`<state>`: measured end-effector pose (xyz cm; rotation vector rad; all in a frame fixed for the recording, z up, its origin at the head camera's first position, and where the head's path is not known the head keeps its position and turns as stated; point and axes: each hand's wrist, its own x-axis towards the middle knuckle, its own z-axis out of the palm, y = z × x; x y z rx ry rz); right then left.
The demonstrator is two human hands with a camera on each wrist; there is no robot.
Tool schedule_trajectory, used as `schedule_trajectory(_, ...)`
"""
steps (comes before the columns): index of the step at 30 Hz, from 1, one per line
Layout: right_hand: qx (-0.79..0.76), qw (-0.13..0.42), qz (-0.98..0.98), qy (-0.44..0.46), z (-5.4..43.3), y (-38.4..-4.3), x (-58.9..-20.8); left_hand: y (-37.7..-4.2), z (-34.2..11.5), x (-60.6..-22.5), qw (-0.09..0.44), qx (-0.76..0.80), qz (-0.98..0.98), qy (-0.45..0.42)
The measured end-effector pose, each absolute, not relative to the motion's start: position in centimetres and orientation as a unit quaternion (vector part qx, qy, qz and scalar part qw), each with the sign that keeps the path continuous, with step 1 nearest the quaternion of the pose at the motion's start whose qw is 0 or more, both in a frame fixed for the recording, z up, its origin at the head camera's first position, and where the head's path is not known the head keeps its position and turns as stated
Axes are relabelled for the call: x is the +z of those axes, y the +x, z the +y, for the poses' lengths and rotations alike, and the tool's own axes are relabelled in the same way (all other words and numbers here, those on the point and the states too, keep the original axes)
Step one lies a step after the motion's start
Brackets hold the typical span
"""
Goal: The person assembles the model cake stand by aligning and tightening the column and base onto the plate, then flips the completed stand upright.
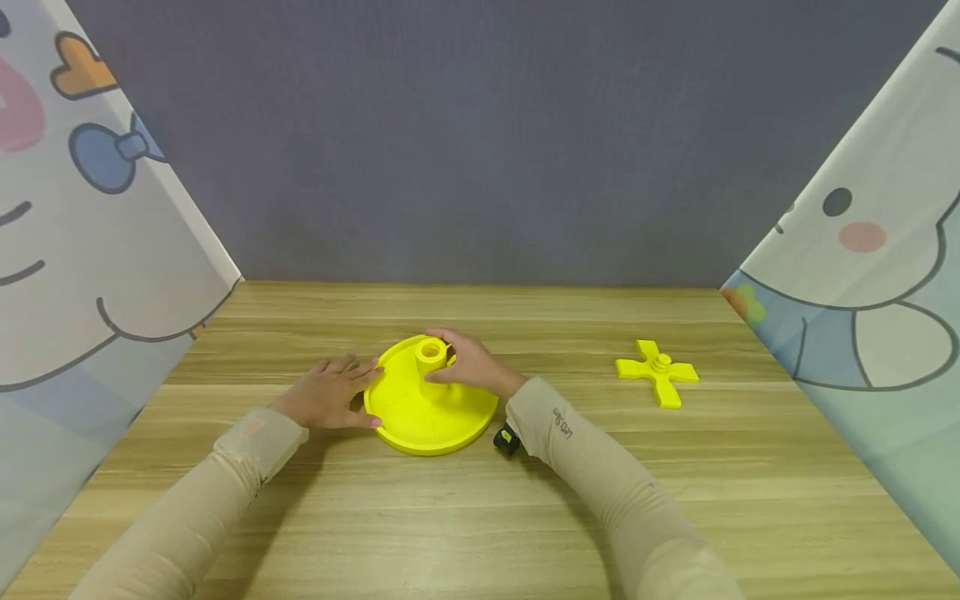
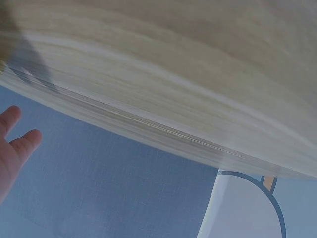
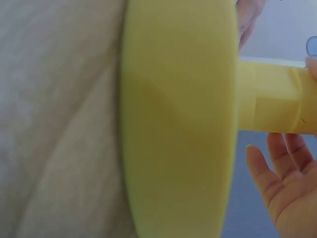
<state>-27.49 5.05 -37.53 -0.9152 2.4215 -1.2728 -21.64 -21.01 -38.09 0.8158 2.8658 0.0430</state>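
A round yellow tray with a low rim [image 1: 408,429] lies on the wooden table. From it rises a yellow tube [image 1: 431,353] with an open round top, a little behind the tray's middle. My right hand [image 1: 476,365] holds this tube between thumb and fingers. In the right wrist view, the tube [image 3: 277,101] stands out from the tray's edge [image 3: 178,124], the right hand's fingers [image 3: 292,158] close below it. With fingers spread, my left hand [image 1: 322,398] rests at the tray's left rim. The left wrist view catches only some fingertips [image 2: 27,141].
On the right part of the table lies a yellow cross-shaped piece [image 1: 662,372] with a ridged stub at its centre. A small black device [image 1: 507,440] sits at the right wrist. A grey panel [image 1: 480,150] stands behind the table, and printed cloths [image 1: 892,267] flank it.
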Motion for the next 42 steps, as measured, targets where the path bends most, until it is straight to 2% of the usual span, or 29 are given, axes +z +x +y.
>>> schedule_trajectory(11, -0.469, 0.156, 0.812, -0.309, 5.3, -27.7, -38.2, -21.7, -21.3, -38.4, 0.072, 0.024, 0.958, 0.276)
schedule_trajectory(19, -0.466, 0.147, 0.83, -0.271, 4.9, -27.6, -37.9, -21.7, -21.3, -38.3, 0.072, 0.022, 0.958, 0.277)
schedule_trajectory(30, -0.48, 0.141, 0.805, -0.318, 5.9, -27.8, -37.0, -21.8, -21.3, -38.6, 0.072, 0.023, 0.957, 0.279)
schedule_trajectory(42, -0.456, 0.136, 0.827, -0.299, 5.4, -27.6, -36.7, -21.8, -21.3, -38.6, 0.076, 0.024, 0.958, 0.275)
